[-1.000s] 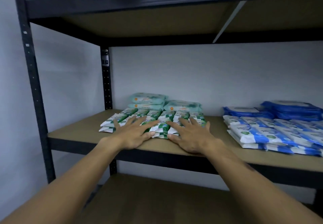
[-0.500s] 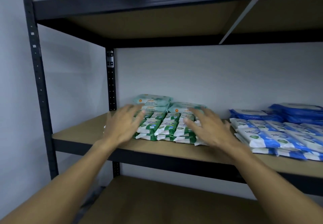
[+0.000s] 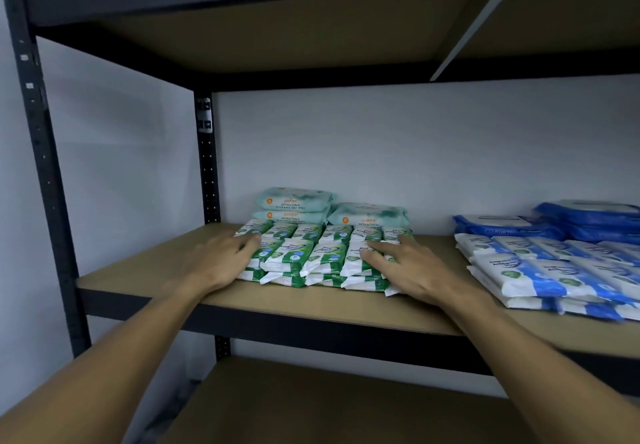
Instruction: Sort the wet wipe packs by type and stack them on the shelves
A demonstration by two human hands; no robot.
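A block of small green-and-white wipe packs (image 3: 313,256) lies in rows on the middle shelf (image 3: 145,270). My left hand (image 3: 225,260) presses flat against the block's left side, fingers straight. My right hand (image 3: 405,267) rests on its right end, fingers spread over the packs. Behind the block stand three larger pale-teal packs (image 3: 294,203), two stacked and one beside them. Blue-and-white small packs (image 3: 554,270) lie in rows at the right, with dark blue larger packs (image 3: 585,217) behind them.
Dark metal uprights (image 3: 41,166) frame the shelving at the left. A board shelf (image 3: 311,18) sits overhead and another (image 3: 346,405) lies below. The white wall closes the back.
Both hands went from lying on top of the green packs, to hovering apart, to pressing the block from its left and right ends. The packs sit farther back and closer together.
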